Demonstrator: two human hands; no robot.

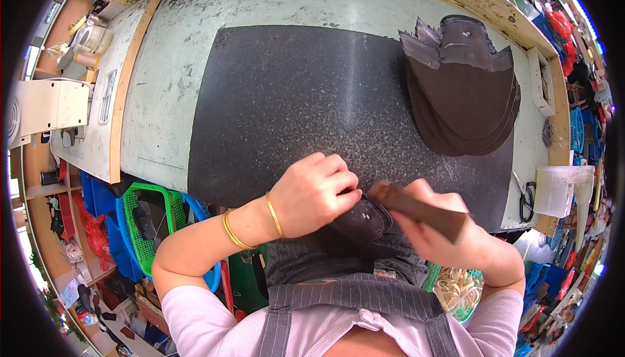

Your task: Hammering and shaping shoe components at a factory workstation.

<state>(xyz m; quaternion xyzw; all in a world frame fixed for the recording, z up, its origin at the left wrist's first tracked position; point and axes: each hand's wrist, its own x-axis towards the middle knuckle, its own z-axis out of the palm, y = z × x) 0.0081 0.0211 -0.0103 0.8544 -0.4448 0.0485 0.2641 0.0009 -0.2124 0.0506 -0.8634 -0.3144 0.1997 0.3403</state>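
Observation:
My left hand (pixel 317 191) is closed, its fingers curled over the edge of a dark leather piece (pixel 364 221) at the table's near edge. Part of that piece hangs toward my lap, and the fingers hide some of it. My right hand (pixel 433 227) grips a hammer (pixel 420 211) with a rusty brown head, whose left end is blurred and close to the leather piece. The hammer's handle is mostly hidden by the hand. Farther off at the right lies a stack of dark brown shoe-upper pieces (pixel 463 90) with jagged, folded far ends.
A black mat (pixel 286 96) covers much of the pale table (pixel 163 106). Black-handled scissors (pixel 527 202) and a white plastic container (pixel 560 187) are at the right edge. A wooden strip (pixel 133 83) borders the left; a green basket (pixel 144 217) stands below.

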